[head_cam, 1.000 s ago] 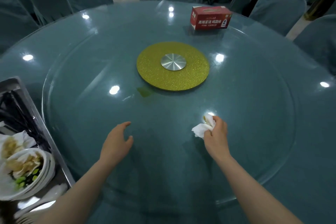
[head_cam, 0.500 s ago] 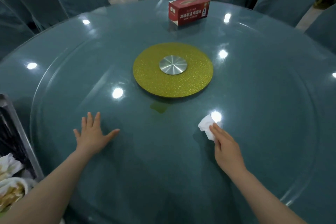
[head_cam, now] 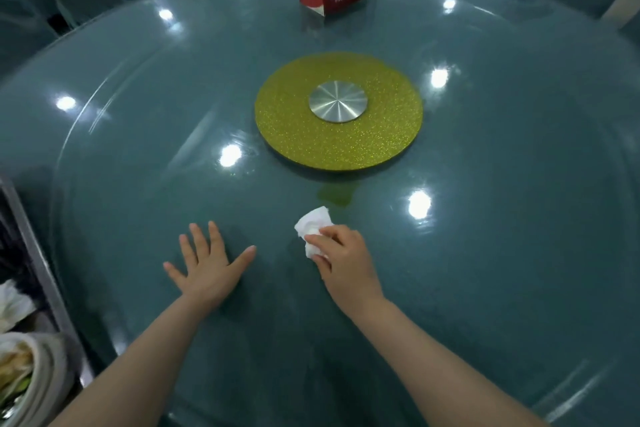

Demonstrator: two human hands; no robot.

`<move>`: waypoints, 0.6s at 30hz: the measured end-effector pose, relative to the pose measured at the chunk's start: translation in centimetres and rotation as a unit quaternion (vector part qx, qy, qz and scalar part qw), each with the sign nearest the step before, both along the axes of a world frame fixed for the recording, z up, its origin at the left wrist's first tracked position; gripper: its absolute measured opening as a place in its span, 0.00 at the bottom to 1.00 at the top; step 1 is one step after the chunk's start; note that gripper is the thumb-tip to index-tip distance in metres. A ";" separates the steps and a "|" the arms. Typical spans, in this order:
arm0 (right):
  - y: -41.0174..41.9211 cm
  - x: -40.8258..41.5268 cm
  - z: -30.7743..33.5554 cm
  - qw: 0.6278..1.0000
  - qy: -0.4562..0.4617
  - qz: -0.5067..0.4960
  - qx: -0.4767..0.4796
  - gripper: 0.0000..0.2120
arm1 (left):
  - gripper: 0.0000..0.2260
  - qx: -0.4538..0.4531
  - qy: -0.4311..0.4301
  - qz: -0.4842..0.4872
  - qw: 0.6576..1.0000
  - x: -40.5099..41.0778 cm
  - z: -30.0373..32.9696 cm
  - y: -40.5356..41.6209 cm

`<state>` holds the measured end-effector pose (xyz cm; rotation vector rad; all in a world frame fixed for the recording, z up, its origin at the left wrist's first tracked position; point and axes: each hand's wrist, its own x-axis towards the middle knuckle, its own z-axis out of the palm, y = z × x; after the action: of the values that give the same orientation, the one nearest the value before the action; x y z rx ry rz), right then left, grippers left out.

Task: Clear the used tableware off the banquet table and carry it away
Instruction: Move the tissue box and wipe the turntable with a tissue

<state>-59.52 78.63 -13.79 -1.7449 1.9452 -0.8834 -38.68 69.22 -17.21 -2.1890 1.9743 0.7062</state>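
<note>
Left hand (head_cam: 207,267) lies flat, fingers spread, on the glass turntable (head_cam: 485,253); right hand (head_cam: 343,260) pinches a crumpled white napkin (head_cam: 313,222) just below a greenish spill (head_cam: 334,194)

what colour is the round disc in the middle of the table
Glittery yellow-green disc with a silver metal hub, seen in the head view.
</note>
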 end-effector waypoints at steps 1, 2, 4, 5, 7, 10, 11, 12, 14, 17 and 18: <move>-0.5 -0.1 -0.1 1.000 0.000 -0.008 -0.003 0.15 | 0.42 0.009 0.008 0.002 1.000 -0.1 0.1 0.0; -1.3 -0.5 0.0 1.000 0.002 -0.019 -0.002 0.14 | 0.43 0.018 0.016 0.003 1.000 -0.1 0.1 0.0; -3.3 -2.3 0.2 0.998 0.007 -0.055 0.010 0.14 | 0.45 0.032 0.027 0.000 0.999 -0.2 0.3 0.1; -4.4 -3.6 0.2 0.996 0.012 -0.083 0.012 0.13 | 0.45 0.040 0.028 -0.005 0.999 -0.3 0.4 0.2; -6.5 -6.9 0.2 0.987 0.018 -0.162 0.009 0.12 | 0.47 0.055 0.026 -0.012 0.998 -0.5 0.6 0.5; -8.7 -11.7 -0.1 0.962 0.021 -0.271 0.014 0.11 | 0.49 0.065 0.026 -0.013 0.997 -0.9 0.8 0.7; -9.3 -12.7 -0.2 0.957 0.017 -0.288 0.023 0.12 | 0.50 0.067 0.026 -0.015 0.997 -1.0 0.8 0.8; -9.8 -13.1 -0.3 0.953 0.007 -0.300 0.038 0.14 | 0.51 0.069 0.025 -0.018 0.997 -1.1 0.9 0.8; -10.4 -12.4 -0.6 0.951 -0.005 -0.302 0.073 0.18 | 0.52 0.076 0.025 -0.023 0.997 -1.1 1.1 1.0; -9.4 -8.0 -1.0 0.977 0.007 -0.210 0.046 0.22 | 0.53 0.083 0.024 -0.029 0.996 -1.2 1.2 1.0; -8.5 -5.7 -1.2 0.987 0.017 -0.158 0.015 0.24 | 0.52 0.087 0.025 -0.029 0.995 -1.2 1.3 1.0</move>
<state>-65.22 70.15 -14.98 -1.4648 2.2872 -0.9245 -39.86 70.24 -15.90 -2.0262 1.9109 0.8967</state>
